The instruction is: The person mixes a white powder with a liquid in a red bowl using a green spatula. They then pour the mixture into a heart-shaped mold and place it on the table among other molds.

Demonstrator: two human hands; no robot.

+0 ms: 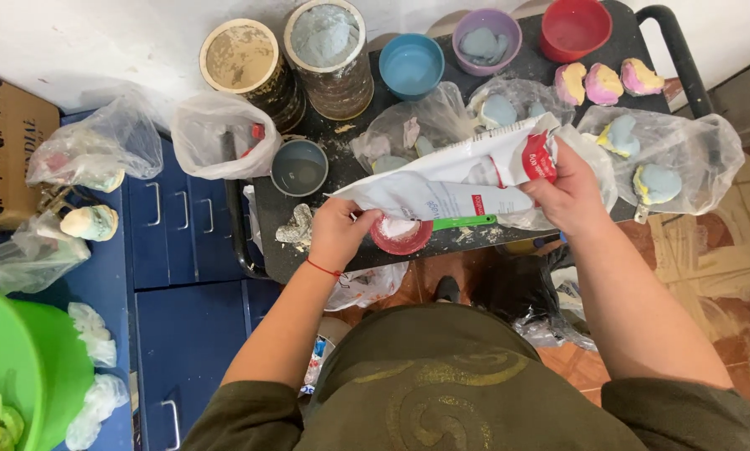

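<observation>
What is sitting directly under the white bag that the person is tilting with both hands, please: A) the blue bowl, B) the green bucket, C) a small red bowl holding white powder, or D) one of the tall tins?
C: the white bag, gripped by the left hand and the right hand, is tipped above the small red bowl with white powder in it.

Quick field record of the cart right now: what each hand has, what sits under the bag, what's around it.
left hand: grips lower end of white bag
right hand: grips bag's upper red-printed end
bag: tilted, lower end over red bowl
red bowl: white powder inside, green handle beside it
surface: black cart
behind: blue bowl, purple bowl, two crusted cans
right: pastel lumps, some bagged
</observation>
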